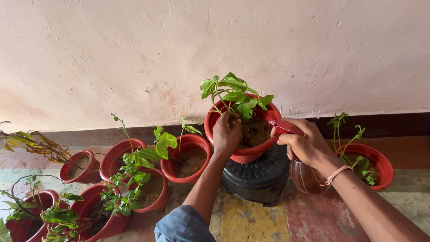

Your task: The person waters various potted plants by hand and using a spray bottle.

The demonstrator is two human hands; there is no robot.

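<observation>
Home patio/veranda: red plant pots (134, 154) along plastered wall (134, 54), worn painted floor (251, 222).

Your left hand (226, 134) grips the red pot's (246, 154) rim; your right hand (304, 145) holds a spray bottle (307, 177) beside it.

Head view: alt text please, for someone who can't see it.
A left hand grips the rim of a red pot of leafy green plant, raised on a black stand, while the right hand aims a red-nozzled spray bottle at it; more red pots line the wall.
</observation>
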